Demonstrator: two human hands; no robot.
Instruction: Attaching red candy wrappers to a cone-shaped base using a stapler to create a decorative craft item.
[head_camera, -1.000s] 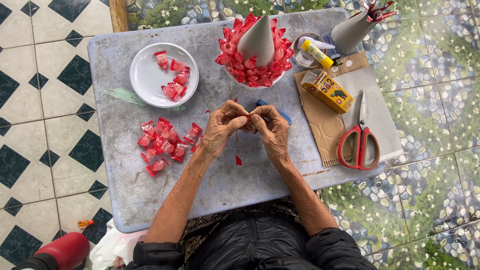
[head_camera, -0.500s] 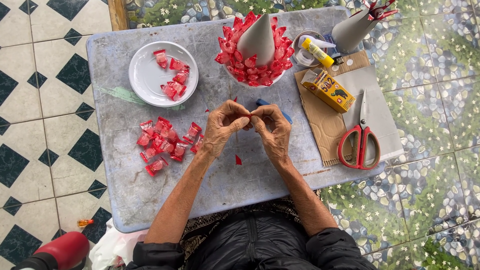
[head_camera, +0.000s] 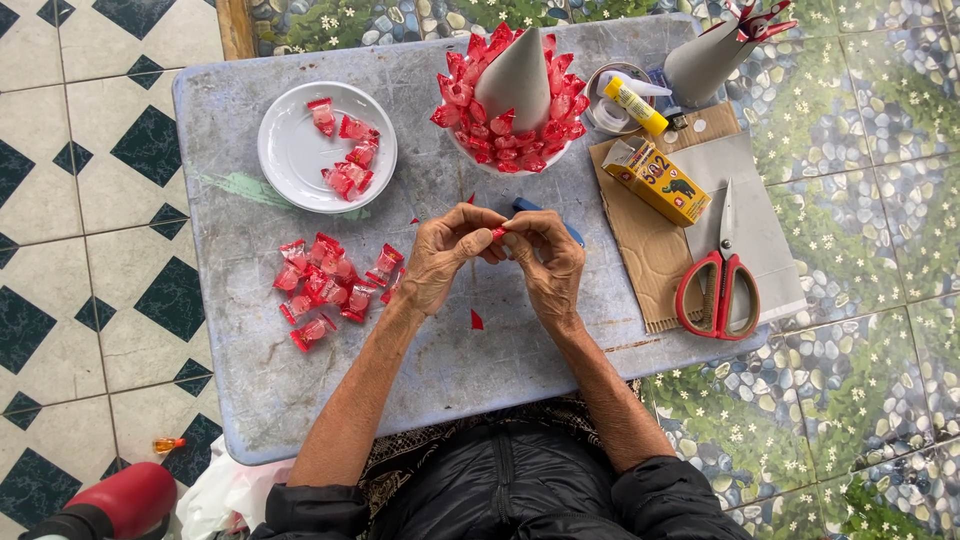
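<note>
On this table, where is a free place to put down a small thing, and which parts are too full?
The table is bare along its near edge, below the loose red candies and left of the left forearm. A smaller bare strip lies between the white plate and the candy bowl. The right side is crowded: cardboard, scissors, yellow box, glue tube.

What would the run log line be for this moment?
left hand: pinching red wrapper | right hand: pinching same wrapper | loose candies: beside left hand | scissors: on cardboard
</note>
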